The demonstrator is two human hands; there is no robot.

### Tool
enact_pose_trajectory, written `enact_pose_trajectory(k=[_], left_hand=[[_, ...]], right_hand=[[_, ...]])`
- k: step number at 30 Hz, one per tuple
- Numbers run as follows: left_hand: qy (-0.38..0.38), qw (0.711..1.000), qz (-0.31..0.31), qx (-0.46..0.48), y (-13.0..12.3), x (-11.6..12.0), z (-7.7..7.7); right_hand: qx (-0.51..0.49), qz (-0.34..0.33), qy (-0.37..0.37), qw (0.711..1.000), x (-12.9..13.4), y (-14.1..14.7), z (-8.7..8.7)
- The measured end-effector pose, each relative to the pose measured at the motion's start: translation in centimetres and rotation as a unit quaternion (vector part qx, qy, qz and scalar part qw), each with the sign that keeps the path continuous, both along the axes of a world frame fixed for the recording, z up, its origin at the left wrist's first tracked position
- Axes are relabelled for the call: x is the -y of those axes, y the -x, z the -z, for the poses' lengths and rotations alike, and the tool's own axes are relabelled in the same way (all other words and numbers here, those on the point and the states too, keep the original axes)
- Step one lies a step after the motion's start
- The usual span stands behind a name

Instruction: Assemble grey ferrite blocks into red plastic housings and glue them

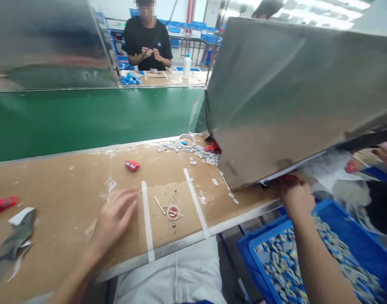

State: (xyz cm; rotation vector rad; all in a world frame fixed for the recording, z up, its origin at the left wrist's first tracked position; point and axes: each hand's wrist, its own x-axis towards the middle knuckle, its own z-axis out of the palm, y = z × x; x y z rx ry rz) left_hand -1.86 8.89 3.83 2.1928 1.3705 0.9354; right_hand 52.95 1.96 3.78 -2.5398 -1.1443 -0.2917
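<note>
My left hand (117, 213) hovers or rests over the brown tabletop (69, 185), its fingers loosely stretched and nothing visible in them. Just right of it, between two white tape strips, are a small round cup of reddish paste (173, 212) with a thin stick across it and a wooden stick (159, 205). Beyond the hand lies a red car-shaped plastic part (132, 165). My right hand (296, 197) reaches to the lower edge of the metal panel (291, 101). Red shows at its fingertips, but the fingers are mostly hidden, so its grip is unclear.
Small grey pieces (209, 157) lie scattered around a white tape ring (187, 140). A blue bin (253, 253) of blue and yellow parts stands below my right arm. More red parts (4, 204) are at left. A person (148, 42) works beyond the green divider (95, 114).
</note>
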Motion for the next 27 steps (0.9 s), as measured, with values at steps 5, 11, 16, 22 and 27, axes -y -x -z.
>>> enact_pose_trajectory(k=[5, 11, 16, 22, 27], left_hand=[[0.001, 0.994, 0.020, -0.107, 0.2, -9.8, -0.4], [0.088, 0.990, -0.002, -0.107, 0.4, -10.5, -1.2], [0.263, 0.944, 0.023, 0.200, 1.2, -3.5, -1.8], [0.380, 0.800, -0.037, 0.462, -0.7, 3.7, -0.6], [0.379, 0.770, -0.046, 0.511, -1.8, 5.8, 1.0]], right_hand=[[-0.005, 0.006, -0.022, 1.000, 4.8, 3.9, 0.7], [-0.258, -0.160, -0.081, 0.949, 8.1, 12.3, 3.0], [-0.372, -0.328, -0.070, 0.865, 6.0, 19.6, 3.0], [-0.367, -0.471, -0.074, 0.798, 2.6, 25.8, 1.2], [-0.372, -0.507, -0.064, 0.775, 1.2, 27.3, 0.4]])
